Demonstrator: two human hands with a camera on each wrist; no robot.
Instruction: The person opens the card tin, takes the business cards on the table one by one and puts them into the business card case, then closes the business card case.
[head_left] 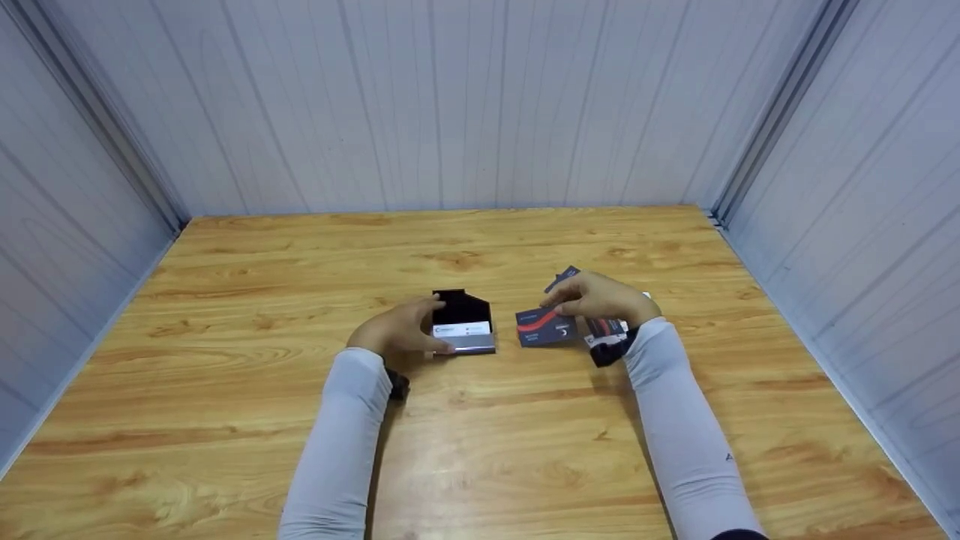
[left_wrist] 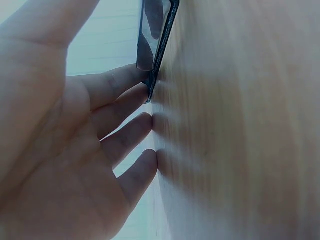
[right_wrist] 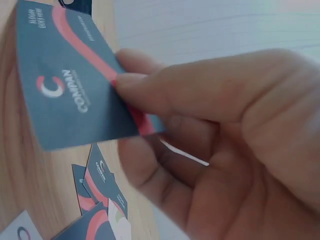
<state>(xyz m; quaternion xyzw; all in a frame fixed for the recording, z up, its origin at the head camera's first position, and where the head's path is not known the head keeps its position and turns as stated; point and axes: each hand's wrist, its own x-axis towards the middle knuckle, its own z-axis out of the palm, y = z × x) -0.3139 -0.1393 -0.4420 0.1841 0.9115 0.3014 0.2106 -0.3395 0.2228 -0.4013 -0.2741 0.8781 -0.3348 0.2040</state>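
Observation:
A business card case (head_left: 472,348) lies on the table with its black lid (head_left: 466,307) raised at the back, and a white business card (head_left: 452,329) shows inside. My left hand (head_left: 397,328) holds the case at its left end, thumb at the front edge and fingers by the lid. In the left wrist view the lower fingertips (left_wrist: 145,157) rest on the tabletop. To the right of the case, my right hand (head_left: 604,296) pinches a dark business card (right_wrist: 55,95) with a red wave and white lettering, tilted above the table.
Several more business cards (right_wrist: 100,180), dark and white, lie loosely overlapping under and behind my right hand. The wooden table (head_left: 480,435) is bounded by a panelled wall (head_left: 465,105) at the back and by walls on both sides.

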